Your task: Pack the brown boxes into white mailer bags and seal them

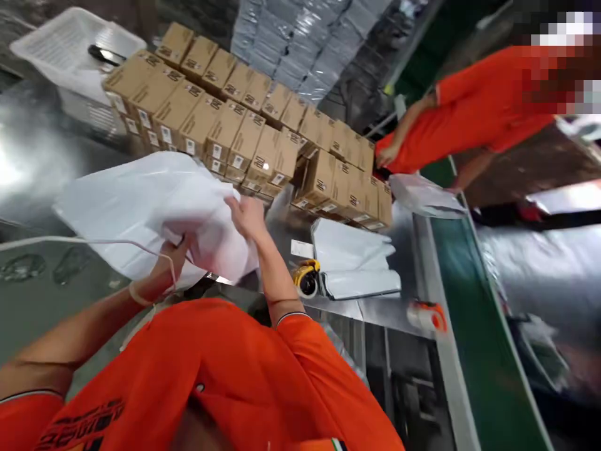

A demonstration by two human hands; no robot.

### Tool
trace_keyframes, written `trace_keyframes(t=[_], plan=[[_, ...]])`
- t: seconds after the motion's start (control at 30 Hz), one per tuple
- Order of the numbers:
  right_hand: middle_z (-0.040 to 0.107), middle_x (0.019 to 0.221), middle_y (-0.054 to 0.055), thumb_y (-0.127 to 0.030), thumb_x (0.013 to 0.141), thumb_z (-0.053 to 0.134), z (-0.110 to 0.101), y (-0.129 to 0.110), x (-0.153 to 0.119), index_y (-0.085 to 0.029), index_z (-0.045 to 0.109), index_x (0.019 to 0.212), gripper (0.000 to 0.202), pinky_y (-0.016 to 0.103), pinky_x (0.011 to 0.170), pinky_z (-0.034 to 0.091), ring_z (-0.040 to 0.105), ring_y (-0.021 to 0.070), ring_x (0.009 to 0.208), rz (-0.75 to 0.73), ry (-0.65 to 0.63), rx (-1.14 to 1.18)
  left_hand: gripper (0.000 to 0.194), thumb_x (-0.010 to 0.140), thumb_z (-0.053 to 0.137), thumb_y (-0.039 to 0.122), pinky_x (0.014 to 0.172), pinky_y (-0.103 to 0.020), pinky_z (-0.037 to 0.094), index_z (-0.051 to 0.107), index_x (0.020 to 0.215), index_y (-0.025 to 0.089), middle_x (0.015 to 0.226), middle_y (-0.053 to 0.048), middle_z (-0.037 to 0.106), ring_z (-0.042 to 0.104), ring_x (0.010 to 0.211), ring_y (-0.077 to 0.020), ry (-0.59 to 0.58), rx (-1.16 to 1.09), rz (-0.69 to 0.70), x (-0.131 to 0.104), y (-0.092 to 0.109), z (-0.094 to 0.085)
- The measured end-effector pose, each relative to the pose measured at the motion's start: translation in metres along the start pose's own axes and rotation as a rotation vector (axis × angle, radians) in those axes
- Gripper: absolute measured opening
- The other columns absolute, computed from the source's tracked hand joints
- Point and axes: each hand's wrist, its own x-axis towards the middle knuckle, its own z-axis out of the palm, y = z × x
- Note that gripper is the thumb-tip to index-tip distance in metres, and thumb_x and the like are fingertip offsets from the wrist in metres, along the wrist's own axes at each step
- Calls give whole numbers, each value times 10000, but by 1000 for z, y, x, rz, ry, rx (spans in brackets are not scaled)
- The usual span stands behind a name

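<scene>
A large white plastic bag point(126, 194) is spread between my hands, above the near edge of the metal table. My right hand point(248, 216) is closed on the bag's upper right edge. Lower down, my left hand point(176, 254) is at the bag's near side, its fingers partly hidden by the plastic, so their grip cannot be made out. A thin white cable point(117, 242) crosses in front of my left wrist. To the right of my right arm lie a stack of flat white bags point(352, 250), a yellow tape dispenser point(306, 279) and a small white label point(302, 248).
Rows of brown boxes point(235, 134) stand behind the bag. A white plastic basket point(75, 47) is at the back left. On the right runs a green conveyor point(479, 300), with a tape roll point(427, 316) beside it. Another person in orange point(483, 100) stands across the table, near a bag.
</scene>
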Motion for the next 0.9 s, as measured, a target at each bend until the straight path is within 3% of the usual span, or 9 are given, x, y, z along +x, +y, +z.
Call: trace_keyframes(t=[0.07, 0.13, 0.2, 0.3, 0.37, 0.5, 0.57, 0.73, 0.9], plan=[[702, 788, 87, -581, 1194, 469, -36, 32, -55, -182, 741, 860, 587, 327, 768, 516, 719, 267, 872, 125, 287, 96, 445, 893, 761, 633, 728, -348, 581, 615, 815, 220, 759, -60, 666, 658, 829, -237, -63, 5, 131, 16, 39, 25], [688, 800, 86, -596, 1197, 404, -46, 55, -109, -188, 743, 895, 610, 349, 757, 530, 706, 278, 866, 242, 519, 163, 438, 878, 771, 616, 766, -364, 608, 669, 854, 191, 791, -74, 704, 697, 853, -253, -169, 61, 277, 30, 67, 58], [710, 843, 109, -586, 1196, 370, -35, 70, -150, -189, 754, 934, 611, 383, 779, 551, 714, 299, 893, 391, 672, 192, 504, 866, 757, 650, 897, -413, 646, 726, 963, 156, 933, -116, 780, 745, 978, -296, -306, 130, 387, 41, 80, 94], [747, 880, 159, -558, 1178, 382, -9, 91, -184, -179, 778, 982, 582, 434, 838, 574, 734, 336, 952, 638, 825, 246, 704, 827, 708, 793, 1082, -497, 626, 755, 1083, 138, 1130, -173, 817, 747, 1166, -366, -566, 232, 449, 55, 74, 137], [757, 868, 176, -565, 1159, 405, 3, 104, -197, -169, 792, 1008, 574, 450, 858, 588, 740, 351, 980, 718, 886, 341, 785, 783, 726, 861, 1176, -542, 579, 763, 1111, 149, 1252, -196, 797, 708, 1285, -400, -676, 323, 515, 66, 64, 151], [765, 872, 162, -613, 1141, 430, 14, 117, -212, -179, 808, 1054, 582, 457, 892, 611, 741, 349, 1008, 692, 936, 466, 1045, 617, 913, 860, 1282, -623, 483, 694, 1343, 141, 1556, -252, 640, 587, 1474, -446, -494, 366, 701, 79, 54, 158], [746, 860, 140, -623, 1149, 421, 18, 117, -214, -193, 806, 1042, 587, 446, 891, 610, 737, 337, 988, 660, 918, 433, 1149, 616, 939, 832, 1238, -619, 528, 617, 1461, 124, 1562, -263, 634, 625, 1430, -434, -528, 315, 712, 70, 51, 165], [727, 979, 130, -641, 1147, 465, 17, 128, -224, -194, 790, 1054, 561, 451, 980, 599, 706, 303, 1041, 487, 769, 412, 507, 846, 766, 624, 1138, -581, 588, 766, 1042, 156, 1089, -181, 804, 744, 1197, -408, -606, 465, 643, 29, 43, 196], [644, 1333, 221, -786, 1035, 604, 2, 146, -250, -165, 743, 1338, 705, 601, 1140, 549, 615, 388, 1332, 600, 947, 282, 514, 805, 726, 676, 849, -443, 653, 756, 884, 169, 823, -106, 766, 757, 903, -329, -597, 364, 331, 26, 51, 204]])
